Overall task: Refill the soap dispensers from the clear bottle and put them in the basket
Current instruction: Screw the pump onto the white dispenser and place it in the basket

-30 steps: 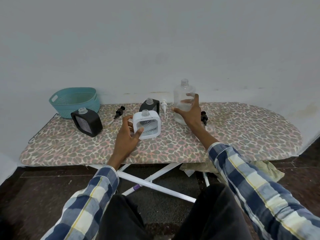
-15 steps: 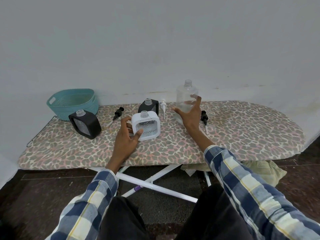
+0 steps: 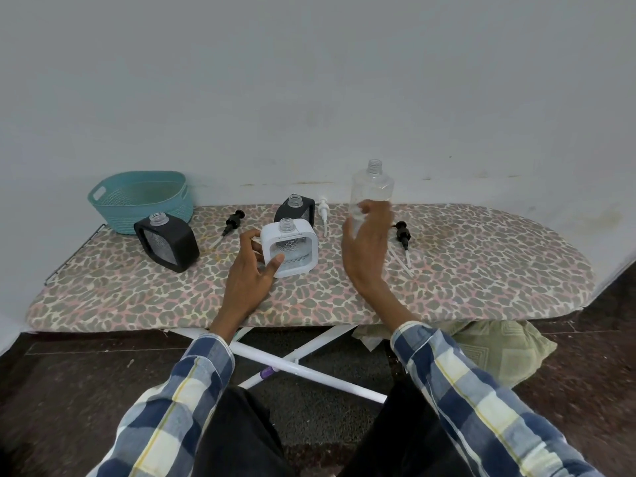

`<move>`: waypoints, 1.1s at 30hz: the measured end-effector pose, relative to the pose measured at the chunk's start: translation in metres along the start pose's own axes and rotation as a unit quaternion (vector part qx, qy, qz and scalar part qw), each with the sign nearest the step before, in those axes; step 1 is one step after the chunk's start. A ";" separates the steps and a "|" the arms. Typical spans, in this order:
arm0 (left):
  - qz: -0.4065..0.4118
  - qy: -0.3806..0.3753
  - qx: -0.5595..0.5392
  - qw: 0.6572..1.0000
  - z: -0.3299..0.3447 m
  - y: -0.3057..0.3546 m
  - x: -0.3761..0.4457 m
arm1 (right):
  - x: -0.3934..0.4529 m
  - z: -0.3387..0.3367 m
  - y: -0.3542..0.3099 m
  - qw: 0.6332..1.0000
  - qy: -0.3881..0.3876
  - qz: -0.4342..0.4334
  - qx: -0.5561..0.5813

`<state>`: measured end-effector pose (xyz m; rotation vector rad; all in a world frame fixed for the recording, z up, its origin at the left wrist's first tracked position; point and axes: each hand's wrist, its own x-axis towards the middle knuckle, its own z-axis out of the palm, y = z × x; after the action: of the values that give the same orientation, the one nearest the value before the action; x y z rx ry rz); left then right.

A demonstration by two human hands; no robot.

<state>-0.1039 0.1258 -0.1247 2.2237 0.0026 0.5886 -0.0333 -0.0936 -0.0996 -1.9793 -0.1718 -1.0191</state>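
A white square soap dispenser (image 3: 296, 235) with an open neck stands mid-board, and my left hand (image 3: 251, 273) grips its left side with the thumb on its front. The clear bottle (image 3: 372, 187), uncapped and upright, stands to its right. My right hand (image 3: 366, 246) wraps round the bottle's lower part and hides its base. Two black dispensers, also uncapped, stand on the board: one (image 3: 167, 242) at the left, one (image 3: 296, 208) behind the white one. The teal basket (image 3: 113, 215) sits at the far left corner.
Loose pumps lie on the leopard-print ironing board (image 3: 464, 270): a black pump (image 3: 232, 223) left of centre, a white pump (image 3: 323, 215) by the bottle, another black pump (image 3: 402, 235) to the right. The wall runs close behind. A folded cloth (image 3: 499, 352) lies under the board.
My right hand has shifted slightly down and left on the clear bottle, its fingers now across the front. The left hand stays on the white dispenser.
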 end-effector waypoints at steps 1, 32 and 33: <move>0.000 0.000 -0.005 1.000 0.000 0.000 0.000 | -0.001 0.005 -0.006 0.998 -0.046 -0.036 -0.020; -0.012 0.010 -0.052 0.999 -0.002 -0.008 0.005 | 0.040 0.092 0.012 0.932 -0.298 0.021 -0.207; -0.011 0.008 -0.048 0.999 -0.002 -0.008 0.005 | 0.038 0.087 0.009 0.937 -0.288 0.014 -0.195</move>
<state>-0.0985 0.1330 -0.1270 2.1228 0.0074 0.5819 0.0473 -0.0430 -0.1019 -2.6013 -0.2749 -0.4437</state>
